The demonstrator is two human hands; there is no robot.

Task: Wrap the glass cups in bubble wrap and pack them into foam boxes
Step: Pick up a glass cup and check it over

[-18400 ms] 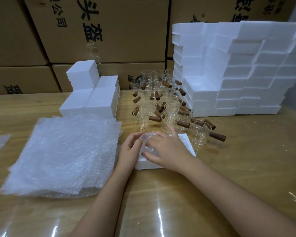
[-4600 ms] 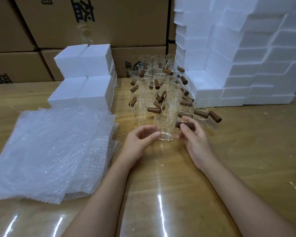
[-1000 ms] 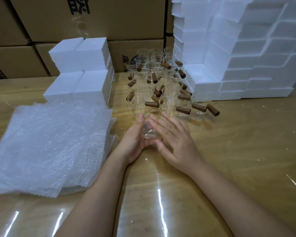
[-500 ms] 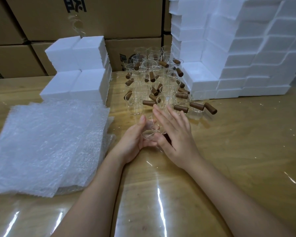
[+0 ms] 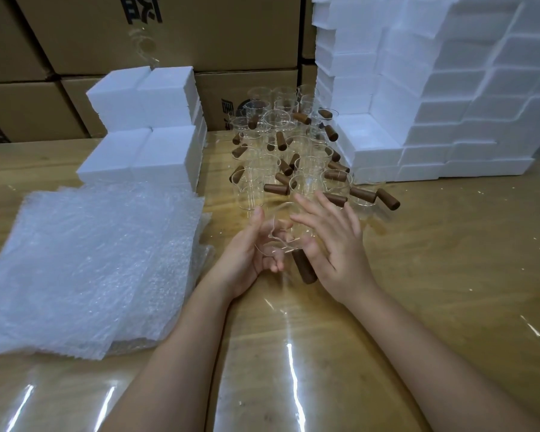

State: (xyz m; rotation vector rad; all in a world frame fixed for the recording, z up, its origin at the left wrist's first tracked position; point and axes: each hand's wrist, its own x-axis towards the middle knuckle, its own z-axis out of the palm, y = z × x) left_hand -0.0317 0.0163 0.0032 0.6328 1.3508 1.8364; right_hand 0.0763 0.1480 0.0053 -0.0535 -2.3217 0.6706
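Glass cup (image 5: 281, 238) has tipped since half a second ago, brown handle (image 5: 304, 266) now pointing down between the palms. Bubble wrap (image 5: 85, 260) piled left on the tabletop (image 5: 449, 275). Left hand (image 5: 250, 254) curls round the cup, right hand (image 5: 334, 244) spread flat against its right side. Foam boxes (image 5: 144, 132) behind (closed, contents hidden)
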